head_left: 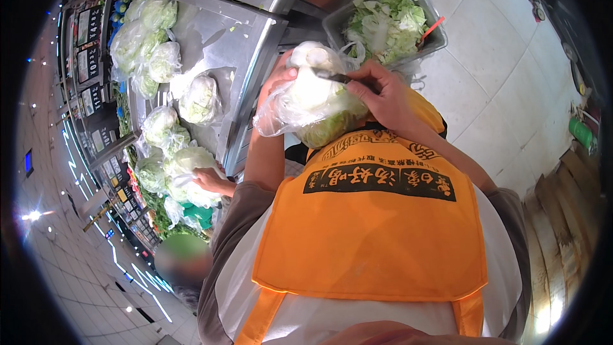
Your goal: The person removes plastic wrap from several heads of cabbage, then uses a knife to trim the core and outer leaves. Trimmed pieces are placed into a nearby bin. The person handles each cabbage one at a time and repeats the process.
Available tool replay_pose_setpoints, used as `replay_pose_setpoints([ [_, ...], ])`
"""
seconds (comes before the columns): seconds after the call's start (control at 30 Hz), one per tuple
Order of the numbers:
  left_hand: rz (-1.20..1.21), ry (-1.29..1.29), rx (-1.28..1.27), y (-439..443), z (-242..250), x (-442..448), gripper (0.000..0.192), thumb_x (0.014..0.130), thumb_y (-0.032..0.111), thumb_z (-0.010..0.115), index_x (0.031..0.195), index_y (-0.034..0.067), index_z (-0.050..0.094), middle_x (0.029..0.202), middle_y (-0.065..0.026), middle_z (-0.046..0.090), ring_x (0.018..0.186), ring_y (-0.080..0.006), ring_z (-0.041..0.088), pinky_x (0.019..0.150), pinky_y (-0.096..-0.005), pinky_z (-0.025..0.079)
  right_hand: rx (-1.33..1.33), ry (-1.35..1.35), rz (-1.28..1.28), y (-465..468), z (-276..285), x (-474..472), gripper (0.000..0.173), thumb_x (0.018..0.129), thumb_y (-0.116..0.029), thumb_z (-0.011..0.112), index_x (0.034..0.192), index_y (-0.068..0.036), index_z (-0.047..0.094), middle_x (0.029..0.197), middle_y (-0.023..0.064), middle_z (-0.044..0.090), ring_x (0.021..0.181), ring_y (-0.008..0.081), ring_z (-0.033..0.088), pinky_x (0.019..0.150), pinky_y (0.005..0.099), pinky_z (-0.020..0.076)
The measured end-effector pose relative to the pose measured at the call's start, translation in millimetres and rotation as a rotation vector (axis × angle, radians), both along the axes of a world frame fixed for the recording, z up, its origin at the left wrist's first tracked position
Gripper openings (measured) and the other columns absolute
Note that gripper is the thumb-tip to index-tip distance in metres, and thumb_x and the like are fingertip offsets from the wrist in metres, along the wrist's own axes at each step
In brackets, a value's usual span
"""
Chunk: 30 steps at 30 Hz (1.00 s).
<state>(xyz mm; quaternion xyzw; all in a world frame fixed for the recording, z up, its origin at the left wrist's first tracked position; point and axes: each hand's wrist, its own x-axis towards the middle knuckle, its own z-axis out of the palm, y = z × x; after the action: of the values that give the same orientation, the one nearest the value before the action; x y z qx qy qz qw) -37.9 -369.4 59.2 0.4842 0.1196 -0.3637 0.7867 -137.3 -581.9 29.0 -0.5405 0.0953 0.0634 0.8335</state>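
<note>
Before my chest, my left hand grips a Chinese cabbage from its left side. The pale root end faces up and away from me, and the green leafy end points toward my apron. A clear plastic bag hangs loosely about the cabbage, leaving the cut base bare. My right hand is closed around a small knife. Its blade lies against or just over the white stalk near the base; contact is hard to tell in the glare. Part of the handle is hidden by my fingers.
A grey plastic bin of loose leaves stands on the tiled floor beyond my right hand. To the left, a metal display counter holds several bagged cabbages. Another person's hand touches one there. Cardboard lies at right.
</note>
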Motion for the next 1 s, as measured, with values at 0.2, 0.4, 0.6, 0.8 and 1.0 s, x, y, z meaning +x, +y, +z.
replay_pose_setpoints([
  [0.2,-0.005,0.028,-0.026,1.6,-1.3,0.5,0.063,0.078,0.021,0.073,0.131,-0.004,0.052,0.120,-0.0166,0.062,0.112,-0.0258,0.062,0.099,-0.0361,0.050,-0.138,-0.047,-0.010,4.2,5.5,5.4,0.011,0.091,-0.008,0.072,0.095,0.001,0.066,0.077,-0.0024,0.060,0.070,0.0036,0.047,0.062,0.0229,0.0399],
  [0.4,-0.023,-0.003,0.030,3.6,2.6,-0.9,0.065,0.076,0.021,0.073,0.132,-0.003,0.051,0.120,-0.0166,0.062,0.111,-0.0262,0.062,0.099,-0.0361,0.050,-0.199,-0.083,-0.013,1.5,2.1,3.1,0.011,0.091,-0.009,0.072,0.095,0.000,0.067,0.074,-0.0026,0.059,0.068,0.0039,0.046,0.061,0.0235,0.0398],
  [0.6,-0.051,-0.028,0.008,1.7,6.4,-3.4,0.067,0.074,0.024,0.074,0.131,-0.004,0.053,0.118,-0.0161,0.063,0.108,-0.0254,0.063,0.096,-0.0342,0.051,-0.274,0.134,-0.123,-14.9,-23.3,24.9,0.009,0.091,-0.009,0.071,0.096,-0.002,0.068,0.074,-0.0026,0.062,0.068,0.0032,0.051,0.060,0.0239,0.0411],
  [0.8,-0.115,-0.023,-0.017,1.8,2.5,2.6,0.063,0.074,0.020,0.074,0.129,-0.004,0.053,0.116,-0.0164,0.064,0.104,-0.0262,0.065,0.093,-0.0354,0.054,-0.166,0.150,-0.081,-22.1,-18.2,12.0,0.007,0.092,-0.006,0.071,0.097,-0.004,0.066,0.085,-0.0055,0.062,0.077,0.0018,0.051,0.070,0.0204,0.0411],
  [1.0,-0.035,0.028,-0.082,2.6,3.6,-4.8,0.053,0.080,0.011,0.068,0.129,-0.001,0.051,0.119,-0.0188,0.063,0.105,-0.0300,0.066,0.092,-0.0404,0.057,-0.142,0.019,0.072,-10.0,14.1,1.6,0.011,0.089,-0.007,0.073,0.095,0.000,0.066,0.078,-0.0031,0.061,0.073,0.0035,0.052,0.066,0.0223,0.0428],
])
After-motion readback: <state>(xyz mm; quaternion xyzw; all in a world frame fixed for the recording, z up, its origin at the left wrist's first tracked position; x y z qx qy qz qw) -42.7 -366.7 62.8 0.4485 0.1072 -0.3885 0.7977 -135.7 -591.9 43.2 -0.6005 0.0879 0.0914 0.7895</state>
